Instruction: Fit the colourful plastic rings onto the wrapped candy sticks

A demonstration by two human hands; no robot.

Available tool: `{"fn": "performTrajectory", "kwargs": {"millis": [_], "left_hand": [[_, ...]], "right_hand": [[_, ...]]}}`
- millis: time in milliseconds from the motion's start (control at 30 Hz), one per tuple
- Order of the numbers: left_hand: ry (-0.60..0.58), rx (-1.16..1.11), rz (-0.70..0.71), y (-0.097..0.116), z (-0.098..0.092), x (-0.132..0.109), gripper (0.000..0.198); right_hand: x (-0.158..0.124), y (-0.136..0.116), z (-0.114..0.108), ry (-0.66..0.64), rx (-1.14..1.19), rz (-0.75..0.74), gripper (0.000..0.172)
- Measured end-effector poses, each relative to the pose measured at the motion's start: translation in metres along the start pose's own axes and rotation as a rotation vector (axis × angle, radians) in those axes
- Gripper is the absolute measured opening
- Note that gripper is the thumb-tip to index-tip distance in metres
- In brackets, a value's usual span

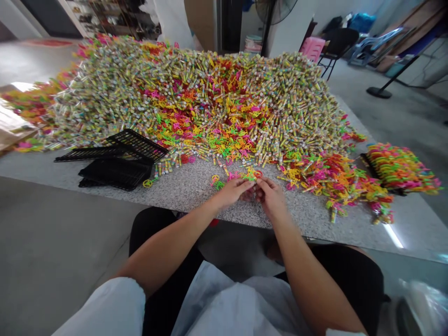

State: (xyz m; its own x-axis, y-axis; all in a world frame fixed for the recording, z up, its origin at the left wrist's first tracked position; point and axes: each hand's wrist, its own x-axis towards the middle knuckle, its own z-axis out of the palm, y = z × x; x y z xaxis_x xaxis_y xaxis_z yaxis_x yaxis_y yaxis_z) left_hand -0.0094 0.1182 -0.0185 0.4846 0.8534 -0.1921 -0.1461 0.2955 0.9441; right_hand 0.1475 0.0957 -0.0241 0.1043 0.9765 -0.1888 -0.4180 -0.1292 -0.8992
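Note:
Close together at the front of the stone-topped table (pixel 178 189), both hands are closed with fingertips nearly meeting. Small bright plastic toy pieces (pixel 250 174), green, yellow and red, stick out above the fingers of my left hand (pixel 233 192) and my right hand (pixel 272 196). Fingers cover the lower part of what they hold. Just left of my left hand lie loose pink, orange and green plastic pieces (pixel 216 181). Behind the hands rises a huge heap of small clear tubes (pixel 297 93) with yellowish wrapping, mixed with coloured plastic toy pieces (pixel 231 140).
Black slotted plastic trays (pixel 115 173) lie stacked askew at the left. On the right, a black tray bears rows of coloured toy tubes (pixel 401 165). Loose toys (pixel 334 175) spread along the right front. A fan (pixel 275 9), pink stool (pixel 312 48) and black chair (pixel 338 42) stand behind.

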Motion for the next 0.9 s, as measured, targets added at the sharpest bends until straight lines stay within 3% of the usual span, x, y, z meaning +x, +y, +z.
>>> {"fn": "performTrajectory", "kwargs": {"millis": [200, 433, 533, 633, 700, 800, 900], "left_hand": [[0.065, -0.072, 0.033, -0.011, 0.006, -0.001, 0.038], [0.023, 0.025, 0.028, -0.009, 0.003, 0.002, 0.042], [0.015, 0.242, 0.039, 0.001, -0.007, 0.003, 0.041], [0.252, 0.585, 0.272, 0.01, -0.022, 0.007, 0.032], [0.395, 0.788, 0.433, 0.012, -0.03, 0.012, 0.025], [0.416, 1.012, 0.524, 0.006, -0.032, 0.022, 0.025], [0.345, 1.14, 0.552, -0.004, -0.027, 0.03, 0.032]], "right_hand": [[-0.004, 0.001, 0.004, -0.008, 0.023, 0.008, 0.029], [-0.008, 0.002, 0.005, -0.082, -0.04, 0.047, 0.027], [0.001, -0.008, -0.008, -0.002, -0.116, -0.016, 0.028], [0.02, -0.036, -0.037, 0.261, -0.079, -0.183, 0.031], [0.035, -0.058, -0.056, 0.361, 0.052, -0.282, 0.034], [0.053, -0.069, -0.064, 0.333, 0.042, -0.248, 0.039], [0.066, -0.048, -0.048, 0.19, -0.284, -0.142, 0.041]]}}
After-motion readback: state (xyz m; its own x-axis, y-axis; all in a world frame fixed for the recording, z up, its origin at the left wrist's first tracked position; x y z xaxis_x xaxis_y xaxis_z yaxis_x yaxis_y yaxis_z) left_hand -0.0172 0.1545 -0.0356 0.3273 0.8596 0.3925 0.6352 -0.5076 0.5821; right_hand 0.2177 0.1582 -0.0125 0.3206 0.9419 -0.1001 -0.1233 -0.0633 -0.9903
